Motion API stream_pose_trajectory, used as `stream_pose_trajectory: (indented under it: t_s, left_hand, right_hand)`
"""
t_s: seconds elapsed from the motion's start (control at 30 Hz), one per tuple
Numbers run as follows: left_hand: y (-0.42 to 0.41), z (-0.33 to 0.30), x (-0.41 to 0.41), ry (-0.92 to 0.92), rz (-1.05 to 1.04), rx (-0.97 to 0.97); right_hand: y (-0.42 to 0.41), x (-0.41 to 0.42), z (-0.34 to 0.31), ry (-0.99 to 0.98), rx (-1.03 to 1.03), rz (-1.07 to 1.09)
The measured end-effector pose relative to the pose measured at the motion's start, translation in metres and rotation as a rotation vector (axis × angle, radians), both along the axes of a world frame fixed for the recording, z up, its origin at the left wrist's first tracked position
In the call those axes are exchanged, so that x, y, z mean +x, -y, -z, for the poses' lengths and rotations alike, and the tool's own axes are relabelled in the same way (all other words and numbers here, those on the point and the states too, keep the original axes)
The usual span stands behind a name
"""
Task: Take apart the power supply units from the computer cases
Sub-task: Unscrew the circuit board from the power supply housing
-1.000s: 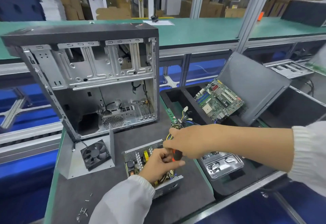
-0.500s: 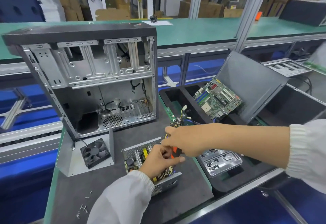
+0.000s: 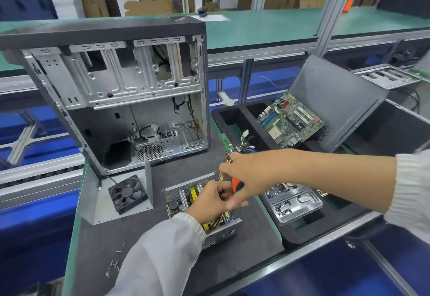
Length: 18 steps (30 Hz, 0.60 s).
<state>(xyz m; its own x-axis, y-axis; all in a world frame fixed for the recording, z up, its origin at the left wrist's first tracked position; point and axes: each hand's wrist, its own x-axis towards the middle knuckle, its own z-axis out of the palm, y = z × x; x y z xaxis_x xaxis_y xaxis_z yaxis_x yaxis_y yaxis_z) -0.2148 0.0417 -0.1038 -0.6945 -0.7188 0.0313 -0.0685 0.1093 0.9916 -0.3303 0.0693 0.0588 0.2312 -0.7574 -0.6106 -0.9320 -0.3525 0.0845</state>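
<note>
One opened power supply unit (image 3: 186,199) lies on the dark worktop (image 3: 251,228) at about 6 o'clock from the single computer case (image 3: 121,90), its lid off and its circuit parts showing. The left hand (image 3: 210,201) rests over the unit's middle, its fingers (image 3: 223,189) curled and pinching something among the wires; what exactly they pinch is hidden. The right hand (image 3: 246,174) reaches in from 3 o'clock and sits just above the left, its fingers (image 3: 235,202) wrapped round an orange-and-black tool handle (image 3: 235,184), so the unit lies directly beneath both hands. A bundle of coloured wires (image 3: 242,145) runs from the unit toward 12 o'clock, passing behind the right hand.

At 9 o'clock of the unit lies one black fan (image 3: 126,191) on a bent metal panel (image 3: 93,200). A handful of loose screws (image 3: 114,264) is scattered at 7 o'clock; too small to count. At 3 o'clock is one clear plastic tray (image 3: 295,205) of small parts, and at 1 o'clock one green motherboard (image 3: 290,121) leans in a black bin (image 3: 223,114).
</note>
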Motion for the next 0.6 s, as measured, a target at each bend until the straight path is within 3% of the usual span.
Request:
stream_pose_trajectory:
  t_s: [0.1,0.17,0.33,0.4,0.5,0.6]
  left_hand:
    - [0.000,-0.001,-0.001,-0.015,0.002,0.008]
    - [0.000,-0.004,-0.001,0.007,0.018,-0.004]
    - [0.005,0.004,-0.001,0.048,-0.018,-0.033]
    - [0.004,0.002,-0.003,0.038,-0.005,-0.035]
    - [0.003,0.000,-0.005,0.023,0.026,-0.063]
    - [0.002,-0.004,-0.005,0.058,0.016,-0.039]
  right_hand:
    - [0.001,0.003,0.002,-0.119,-0.119,0.000]
    - [0.001,0.004,0.007,-0.192,-0.092,-0.087]
    - [-0.002,-0.006,-0.001,-0.038,0.039,-0.154]
    - [-0.001,-0.006,-0.001,-0.004,-0.019,-0.092]
    - [-0.002,-0.002,0.002,-0.151,-0.236,-0.081]
    - [-0.003,-0.002,0.006,-0.213,-0.155,-0.162]
